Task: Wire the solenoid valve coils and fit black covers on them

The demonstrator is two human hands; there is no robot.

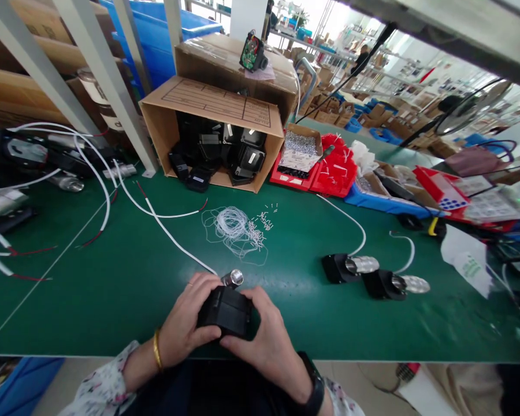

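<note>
Near the front edge of the green table, both my hands are wrapped round a black plastic housing (225, 312). My left hand (188, 315) grips its left side, with the thumb along the near face. On the right side, my right hand (266, 329) holds it between thumb and fingers. A shiny metal tube end (234, 278) sticks out at the housing's far side. From there a white cable (173, 240) runs away to the left and ends in a red wire. The housing's underside is hidden.
Coiled clear thread (231, 222) lies beside scattered small pins (259, 231). Two similar black housings with metal tubes (335, 268) rest to the right. A cardboard box (156, 124) of black parts stands behind, near a red bin (292, 179). White cables (106, 202) cover the left.
</note>
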